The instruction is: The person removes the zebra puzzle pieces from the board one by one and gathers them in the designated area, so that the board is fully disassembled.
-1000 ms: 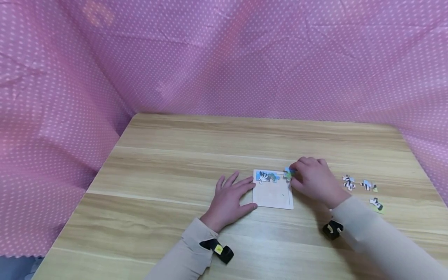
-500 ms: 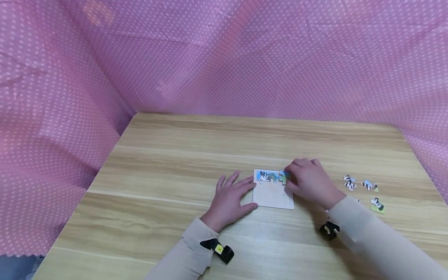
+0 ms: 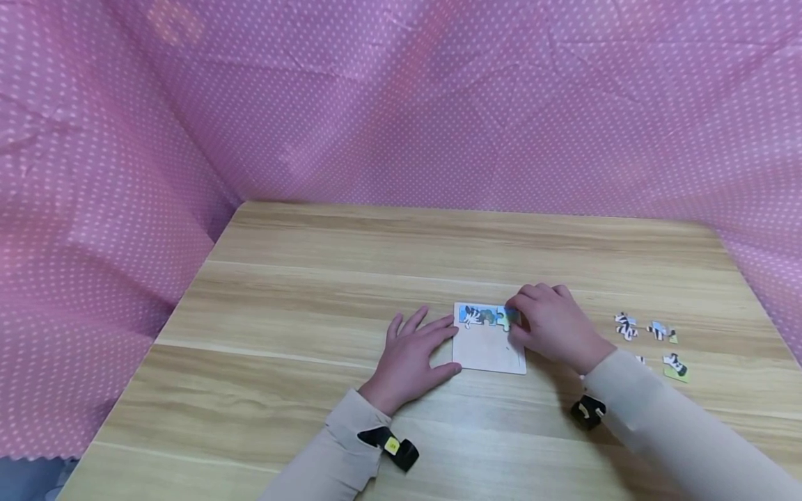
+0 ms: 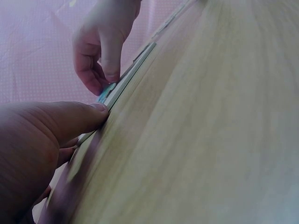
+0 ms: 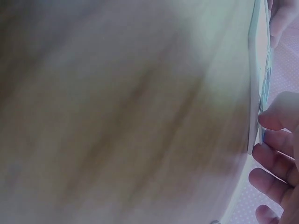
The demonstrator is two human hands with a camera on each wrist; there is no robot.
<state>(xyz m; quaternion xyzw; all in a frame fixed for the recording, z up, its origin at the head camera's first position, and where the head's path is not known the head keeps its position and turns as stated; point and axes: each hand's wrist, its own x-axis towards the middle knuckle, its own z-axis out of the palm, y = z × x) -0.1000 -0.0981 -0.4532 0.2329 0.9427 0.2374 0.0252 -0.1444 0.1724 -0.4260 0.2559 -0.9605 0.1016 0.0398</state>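
Head view showed the left hand (image 3: 410, 362) spread, fingertips and thumb touching the left edge of the puzzle board (image 3: 485, 351), presumably to keep it from sliding on the wooden surface (image 3: 313, 313). The right hand (image 3: 557, 330) pinched a green-and-blue piece (image 3: 505, 319) at the board's far right corner, beside the placed pieces (image 3: 473, 317); that grip seemed suited to fine alignment. Whether it sat flush could not be told. Loose pieces (image 3: 625, 328) lay to the right, probably for easy reach.
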